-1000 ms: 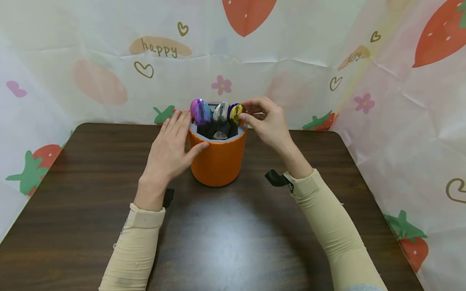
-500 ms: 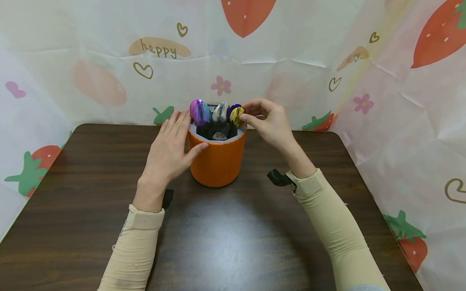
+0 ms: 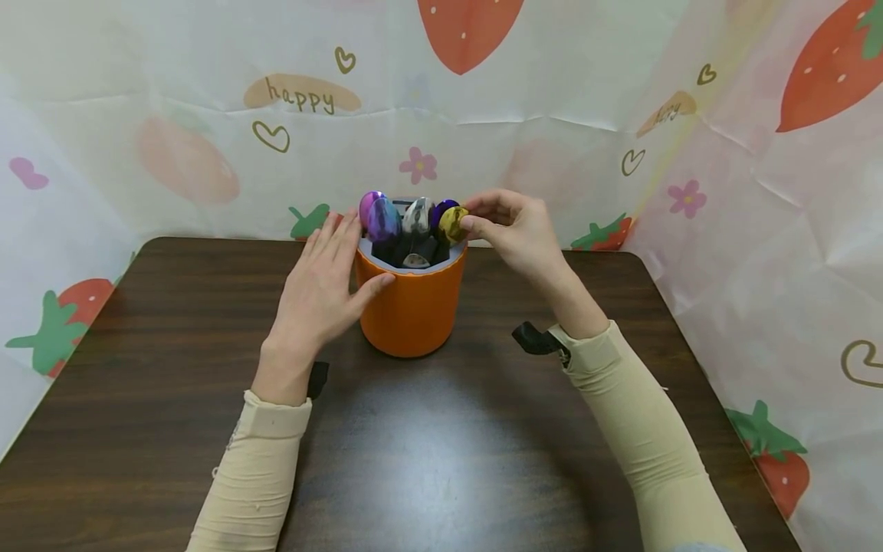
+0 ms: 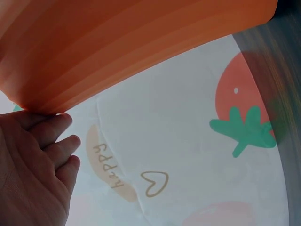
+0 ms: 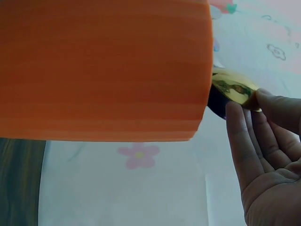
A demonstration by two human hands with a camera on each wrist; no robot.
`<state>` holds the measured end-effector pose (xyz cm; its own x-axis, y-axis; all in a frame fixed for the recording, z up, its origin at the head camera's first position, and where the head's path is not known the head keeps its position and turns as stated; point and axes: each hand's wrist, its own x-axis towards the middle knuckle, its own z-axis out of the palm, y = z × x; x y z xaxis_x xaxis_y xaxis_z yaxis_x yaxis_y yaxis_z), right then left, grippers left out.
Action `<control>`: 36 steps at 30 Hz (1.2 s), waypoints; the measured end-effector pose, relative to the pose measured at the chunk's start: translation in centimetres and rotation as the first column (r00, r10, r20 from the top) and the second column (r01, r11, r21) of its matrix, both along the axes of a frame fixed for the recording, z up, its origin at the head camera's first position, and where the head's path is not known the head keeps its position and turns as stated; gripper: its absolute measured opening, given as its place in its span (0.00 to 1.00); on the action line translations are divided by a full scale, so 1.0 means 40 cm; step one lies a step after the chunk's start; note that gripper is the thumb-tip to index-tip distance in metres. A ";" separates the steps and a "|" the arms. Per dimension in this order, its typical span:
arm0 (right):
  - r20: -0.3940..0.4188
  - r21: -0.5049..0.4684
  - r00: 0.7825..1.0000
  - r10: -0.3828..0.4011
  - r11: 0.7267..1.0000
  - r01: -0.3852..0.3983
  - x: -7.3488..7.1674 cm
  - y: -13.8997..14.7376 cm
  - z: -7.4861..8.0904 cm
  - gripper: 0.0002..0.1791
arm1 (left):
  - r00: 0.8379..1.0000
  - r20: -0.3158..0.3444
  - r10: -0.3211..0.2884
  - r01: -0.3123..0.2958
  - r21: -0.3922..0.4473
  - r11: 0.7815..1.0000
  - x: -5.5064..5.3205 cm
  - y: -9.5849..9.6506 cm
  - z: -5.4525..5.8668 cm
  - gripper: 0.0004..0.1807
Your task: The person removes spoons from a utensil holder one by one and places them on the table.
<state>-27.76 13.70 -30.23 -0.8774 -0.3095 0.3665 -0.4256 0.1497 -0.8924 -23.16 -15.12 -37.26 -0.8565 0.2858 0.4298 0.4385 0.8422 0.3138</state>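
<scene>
An orange round holder [image 3: 414, 318] with a pale rim stands on the table, several shiny spoons upright in it. Its left side is steadied by my left hand [image 3: 319, 287], fingers straight along the wall and thumb at the front rim. At the right rim, my right hand [image 3: 527, 234] pinches the bowl of a gold spoon [image 3: 454, 225] between thumb and fingers. A dark blue-purple spoon [image 3: 444, 210] sits just behind it. A silver spoon [image 3: 418, 216] is in the middle and a purple-blue spoon [image 3: 383, 221] on the left. The lower parts of the spoons are hidden inside.
The dark wooden table [image 3: 428, 460] extends in front of the holder. A printed cloth [image 3: 483, 100] with strawberries and hearts hangs close behind it and along both sides.
The right hand has shifted slightly right, and the gold spoon's bowl has moved with it, a little away from the silver one. The left hand stays on the holder.
</scene>
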 end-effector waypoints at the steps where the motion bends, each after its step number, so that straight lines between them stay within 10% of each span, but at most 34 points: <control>1: 0.003 -0.008 1.000 0.003 1.000 -0.003 0.002 0.001 0.002 0.10 | 1.000 -0.001 0.000 0.000 -0.001 1.000 0.000 0.000 0.000 0.52; 36: -0.306 -0.293 0.951 -0.053 0.955 -0.040 0.096 0.050 0.142 0.09 | 1.000 -0.009 -0.001 0.001 0.011 1.000 0.001 0.001 0.000 0.51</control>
